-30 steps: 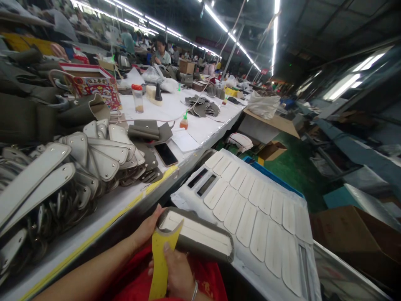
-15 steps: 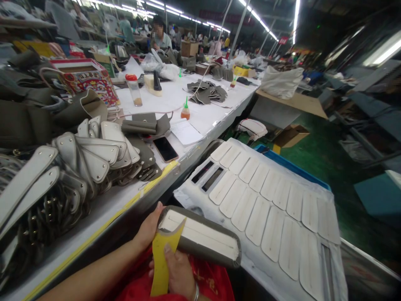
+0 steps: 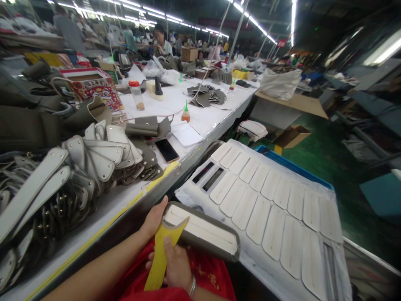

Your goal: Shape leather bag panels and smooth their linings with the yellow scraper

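In front of my lap, my left hand [image 3: 156, 216] grips the left end of a rounded dark grey leather piece [image 3: 214, 250] with a white panel [image 3: 203, 229] set in its face; some of its fingers are hidden behind the piece. The panel has a thin slit line along its length. My right hand [image 3: 178, 264] is closed around a flat yellow tool [image 3: 163, 253] with a curved, pointed head. The tool's head lies over the left end of the piece, its point at the panel's edge.
At right, a white-covered board [image 3: 216, 211] carries rows of white rounded panels [image 3: 257, 223]. Silvery straps with rivets [image 3: 90, 163] pile up on the left table, near a phone [image 3: 167, 149], a notepad [image 3: 186, 133] and a glue bottle [image 3: 185, 113]. A blue tray [image 3: 291, 167] sits behind the board.
The leather piece and both hands sit slightly higher in view. The yellow tool leans a little more, its point shifted slightly right along the panel. Both grips stay the same.
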